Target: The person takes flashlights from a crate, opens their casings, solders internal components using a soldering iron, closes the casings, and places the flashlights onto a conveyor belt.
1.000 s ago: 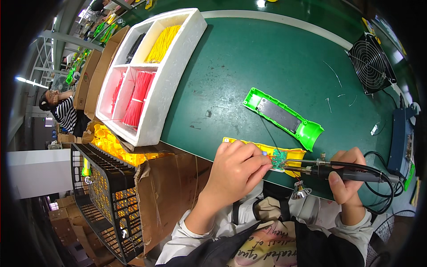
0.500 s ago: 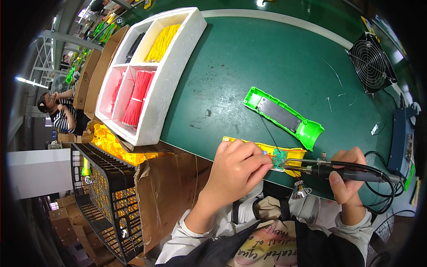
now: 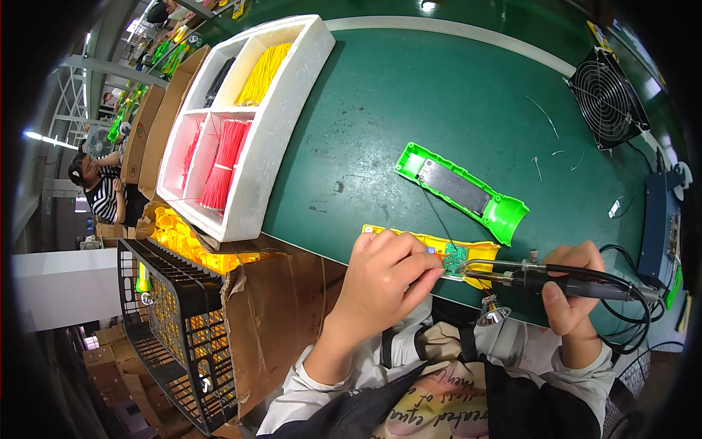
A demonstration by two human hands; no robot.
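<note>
My left hand (image 3: pixel 387 282) lies over the left part of a yellow plastic shell half (image 3: pixel 482 252), thumb and forefinger pinched together beside a small green circuit board (image 3: pixel 455 256). What they pinch is too small to make out; thin red wires show near the fingertips. In my right hand (image 3: pixel 572 285) is a soldering iron (image 3: pixel 530 280) with a thin bent metal tube alongside, both pointing left at the board. A black wire runs from the board to a green shell half (image 3: pixel 462 189) with a dark insert. A shiny reflector cup (image 3: pixel 493 313) hangs at the table edge.
A white foam box (image 3: pixel 281 139) with red, yellow and black wires stands at the left. A fan (image 3: pixel 608 99) and a blue box-shaped unit (image 3: pixel 658 230) are at the right, with black cables. Wire scraps lie on the green table (image 3: pixel 358 95). A black crate (image 3: pixel 175 329) and another person (image 3: pixel 102 186) are further left.
The view has shifted slightly. Both hands and the soldering iron keep nearly the same place at the board. The person in the background has lowered an arm.
</note>
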